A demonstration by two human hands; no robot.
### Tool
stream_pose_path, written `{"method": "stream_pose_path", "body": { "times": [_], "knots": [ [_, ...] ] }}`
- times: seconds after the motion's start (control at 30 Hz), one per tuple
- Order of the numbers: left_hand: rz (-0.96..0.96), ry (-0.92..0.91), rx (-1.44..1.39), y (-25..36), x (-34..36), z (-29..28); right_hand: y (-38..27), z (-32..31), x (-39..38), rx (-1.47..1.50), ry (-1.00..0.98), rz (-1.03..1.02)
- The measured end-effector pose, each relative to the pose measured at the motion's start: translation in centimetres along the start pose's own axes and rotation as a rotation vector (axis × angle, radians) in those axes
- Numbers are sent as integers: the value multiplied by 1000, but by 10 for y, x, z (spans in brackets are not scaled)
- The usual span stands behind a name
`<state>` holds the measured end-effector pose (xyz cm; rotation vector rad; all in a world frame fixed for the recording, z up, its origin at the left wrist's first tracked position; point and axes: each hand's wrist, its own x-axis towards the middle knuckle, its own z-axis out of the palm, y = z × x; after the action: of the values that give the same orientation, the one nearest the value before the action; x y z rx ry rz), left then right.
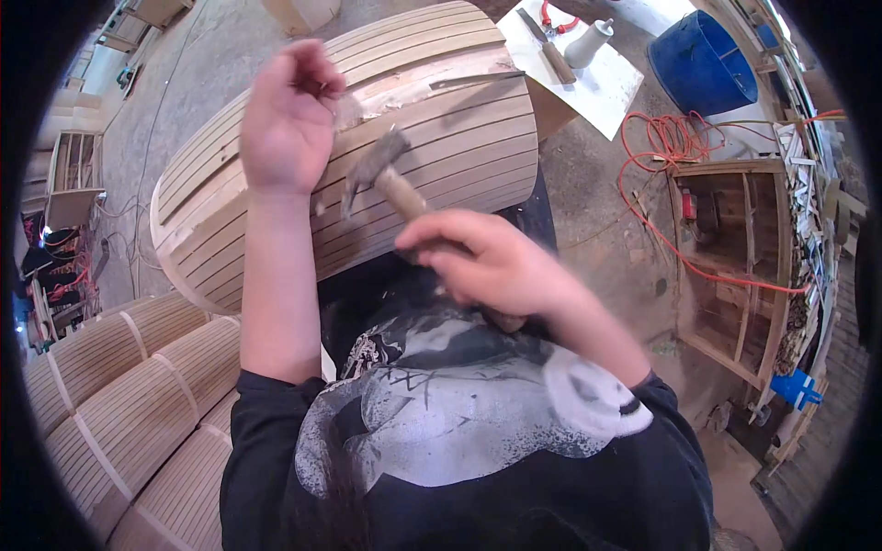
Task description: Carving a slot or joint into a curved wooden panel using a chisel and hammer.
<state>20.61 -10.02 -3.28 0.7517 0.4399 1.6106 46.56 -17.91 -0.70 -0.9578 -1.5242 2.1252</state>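
Observation:
A curved panel of narrow wooden slats (441, 174) with dark gaps lies in front of me, its long bare strip partly rough and splintered. My right hand (482, 262) is wrapped round the wooden handle of a claw hammer (401, 193). The metal head is slightly blurred and appears over the slats, near the rough strip. Above the panel's left part, my left hand (289, 124) is raised, palm showing, its fingers loosely bent and somewhat blurred. I see nothing between them. A dark thin strip (473, 81) runs along the panel's upper right.
More slatted curved panels (138, 395) lie at the lower left. A white board (602, 96) at the back right carries a white bottle (589, 44), red-handled pliers (556, 16) and a wooden-handled tool (556, 60). Beyond are a blue bucket (703, 64), orange cable (657, 138) and wooden crate (735, 266).

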Motion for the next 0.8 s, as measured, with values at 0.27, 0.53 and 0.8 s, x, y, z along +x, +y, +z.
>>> {"method": "stream_pose_path", "body": {
  "times": [0.27,0.53,0.8],
  "knots": [
    [378,-313,1666,-34,7,67,41,-20,-22,-361,-105,-265],
    [478,-554,1872,-29,45,149,26,-40,-34,-259,-160,-162],
    [116,-232,1438,-8,29,35,18,-59,-51,-214,-210,-65]
  ]
}}
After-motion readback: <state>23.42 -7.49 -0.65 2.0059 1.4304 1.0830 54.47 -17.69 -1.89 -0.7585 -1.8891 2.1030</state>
